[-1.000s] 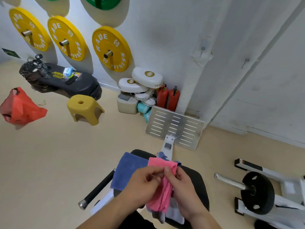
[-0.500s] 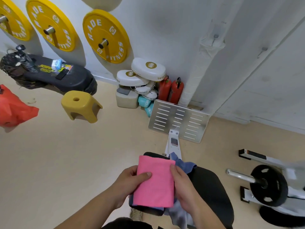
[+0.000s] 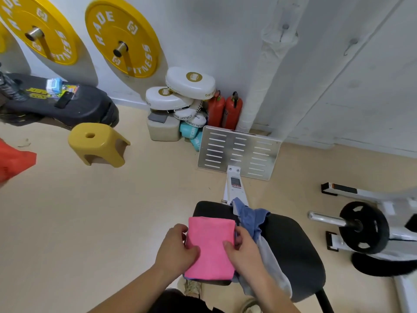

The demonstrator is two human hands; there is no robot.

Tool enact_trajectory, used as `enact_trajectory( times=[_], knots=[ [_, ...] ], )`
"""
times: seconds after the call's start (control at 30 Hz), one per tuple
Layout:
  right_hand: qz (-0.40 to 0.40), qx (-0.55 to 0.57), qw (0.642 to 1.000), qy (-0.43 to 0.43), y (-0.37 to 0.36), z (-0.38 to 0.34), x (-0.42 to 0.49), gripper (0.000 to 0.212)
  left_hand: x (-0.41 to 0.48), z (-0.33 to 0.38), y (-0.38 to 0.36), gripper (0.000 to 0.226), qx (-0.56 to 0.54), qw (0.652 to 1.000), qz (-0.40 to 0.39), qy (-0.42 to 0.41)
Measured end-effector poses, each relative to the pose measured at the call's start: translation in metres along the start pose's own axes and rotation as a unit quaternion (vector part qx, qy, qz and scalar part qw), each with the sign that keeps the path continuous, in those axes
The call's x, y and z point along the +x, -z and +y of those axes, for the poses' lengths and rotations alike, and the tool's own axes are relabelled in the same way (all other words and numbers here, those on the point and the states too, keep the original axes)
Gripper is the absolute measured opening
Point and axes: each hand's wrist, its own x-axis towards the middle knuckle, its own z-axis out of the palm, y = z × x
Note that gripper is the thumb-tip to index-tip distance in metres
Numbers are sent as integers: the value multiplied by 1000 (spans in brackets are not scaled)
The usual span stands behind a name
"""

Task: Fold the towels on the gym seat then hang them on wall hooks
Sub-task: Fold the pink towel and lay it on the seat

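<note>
A pink towel (image 3: pixel 211 247), folded into a neat rectangle, lies over the left part of the black gym seat (image 3: pixel 291 247). My left hand (image 3: pixel 177 249) grips its left edge and my right hand (image 3: pixel 242 247) grips its right edge, thumbs on top. A blue edge of another cloth peeks out beneath its lower edge. A crumpled blue towel (image 3: pixel 250 216) and a pale grey towel (image 3: pixel 269 265) lie just to the right on the seat, the grey one hanging off the front. Two small wall hooks (image 3: pixel 285 27) (image 3: pixel 352 42) stick out of the white wall above.
A slotted metal footplate (image 3: pixel 239 152) stands beyond the seat. A yellow stool (image 3: pixel 97 143) sits to the left, white pads and red extinguishers (image 3: pixel 225 109) by the wall. A black plate on a bar (image 3: pixel 363 227) lies at the right. Yellow plates (image 3: pixel 123 37) hang on the wall.
The bunched pink towel has been folded flat into a rectangle and laid on the seat. It now covers the flat blue cloth. The view has tilted downward and closer.
</note>
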Motion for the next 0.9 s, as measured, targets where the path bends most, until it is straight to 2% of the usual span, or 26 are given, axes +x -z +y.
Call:
enact_trajectory(
  times=[0.03, 0.1, 0.13, 0.2, 0.3, 0.4, 0.47, 0.5, 0.53, 0.57, 0.67, 0.73, 0.9],
  knots=[
    [22, -42, 999, 15, 1, 2, 1, 37, -3, -2, -1, 50, 33, 998, 39, -42],
    [83, -111, 988, 69, 5, 1, 3, 45, -7, 1, -7, 56, 123, 971, 88, -187],
    [94, -131, 982, 99, 7, 0, 3, 49, -8, 5, -10, 60, 159, 951, 83, -251],
    [65, -192, 969, 139, 10, 1, 2, 53, -6, 10, -18, 62, 227, 922, 36, -311],
    [-22, -274, 951, 139, 11, 13, 0, 59, 0, 6, -26, 67, 326, 896, -37, -300],
    [-46, -273, 951, 140, 10, 25, 1, 60, 4, 5, -27, 72, 376, 880, -62, -282],
    [-43, -234, 961, 144, 12, 27, 3, 51, 5, 8, -26, 72, 383, 878, -59, -282],
    [-22, -192, 971, 144, 15, 26, 5, 37, 5, 10, -26, 72, 385, 876, -62, -283],
    [12, -159, 978, 137, 21, 26, 8, 21, 6, 11, -25, 71, 384, 876, -67, -285],
    [47, -143, 981, 126, 28, 27, 14, 15, 6, 13, -22, 67, 376, 878, -75, -287],
    [99, -193, 974, 72, 50, 42, 41, 12, 5, 28, -13, 48, 317, 898, -42, -300],
    [101, -241, 965, 32, 57, 51, 62, 10, 3, 40, -9, 40, 289, 901, -2, -324],
    [65, -337, 938, -50, 52, 61, 111, 21, -6, 48, -6, 37, 228, 914, 2, -334]
  ],
)
